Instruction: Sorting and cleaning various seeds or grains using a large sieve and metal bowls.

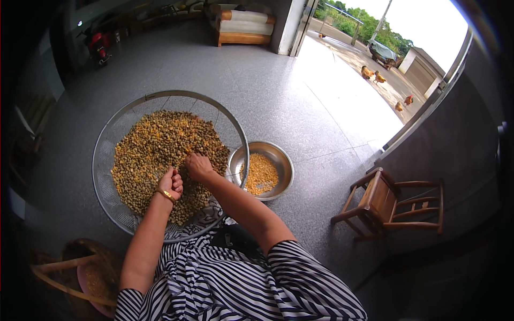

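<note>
A wide round wire-mesh sieve (120, 213) rests at my lap, holding a heap of small round brown-green pieces mixed with yellow-orange ones (155, 139). Over the near middle of the heap, my left hand (172, 184) is closed, a gold-coloured bangle at its wrist; whatever lies inside its fingers is hidden. Just to its right and slightly farther away, my right hand (199, 167) reaches down to the pieces with curled fingers, their tips out of sight. Beside the sieve's right rim, a metal bowl (288, 170) contains yellow kernels (262, 174).
A small wooden chair (381, 198) is at the right. A woven basket (80, 249) with a pink-rimmed container (84, 283) sits at lower left. Farther off are a red motorbike (98, 48) and a wooden sofa (245, 27). Chickens (379, 77) walk outside the open doorway.
</note>
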Tool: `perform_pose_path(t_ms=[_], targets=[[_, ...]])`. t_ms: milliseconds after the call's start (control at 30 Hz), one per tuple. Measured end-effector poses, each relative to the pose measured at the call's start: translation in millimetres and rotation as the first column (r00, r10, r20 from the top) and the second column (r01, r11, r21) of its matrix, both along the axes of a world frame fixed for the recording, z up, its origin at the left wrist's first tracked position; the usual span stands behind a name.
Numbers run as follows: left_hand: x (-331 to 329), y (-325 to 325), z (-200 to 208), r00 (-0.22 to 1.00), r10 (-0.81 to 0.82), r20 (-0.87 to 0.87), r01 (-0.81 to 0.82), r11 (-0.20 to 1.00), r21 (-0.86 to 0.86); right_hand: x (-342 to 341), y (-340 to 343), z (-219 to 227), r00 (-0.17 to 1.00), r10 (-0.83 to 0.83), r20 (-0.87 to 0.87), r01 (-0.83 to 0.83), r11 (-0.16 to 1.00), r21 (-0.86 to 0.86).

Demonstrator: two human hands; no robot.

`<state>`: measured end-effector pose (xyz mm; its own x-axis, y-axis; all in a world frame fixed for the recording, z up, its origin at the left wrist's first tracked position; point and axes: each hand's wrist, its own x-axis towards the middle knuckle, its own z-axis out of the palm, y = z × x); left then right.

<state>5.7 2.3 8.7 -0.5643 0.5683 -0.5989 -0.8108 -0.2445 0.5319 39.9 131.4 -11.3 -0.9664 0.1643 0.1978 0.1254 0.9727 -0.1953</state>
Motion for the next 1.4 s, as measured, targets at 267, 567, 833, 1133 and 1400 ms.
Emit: perform_pose_path(t_ms=[267,567,833,1133,1400], targets=[[-6.7,-0.5,-14.9,0.997,-0.066,-0.041,0.067,0.998,0.006,-1.2,-1.8,1.2,0.998,-0.041,0.043,0.041,0.999,0.021],[-1.1,4.7,-6.5,1.000,-0.024,0.006,0.024,1.000,0.011,-9.4,8.0,10.0,0.903,-0.100,-0.419,-0.068,0.927,-0.368],[5.3,15.1,11.7,0.982,0.167,0.087,-0.165,0.986,-0.031,4.9,-20.3,37.2,0.831,0.255,-0.494,-0.489,0.758,-0.431],[-12.5,0.6,-22.9,0.995,0.008,0.094,-0.012,0.999,0.037,9.5,10.5,6.7,0.961,-0.191,-0.201,0.189,0.982,-0.029],[-14.1,-0.7,-24.2,0.996,-0.029,0.085,0.024,0.998,0.063,-0.4,4.2,2.8,0.993,-0.069,0.092,0.083,0.985,-0.149]])
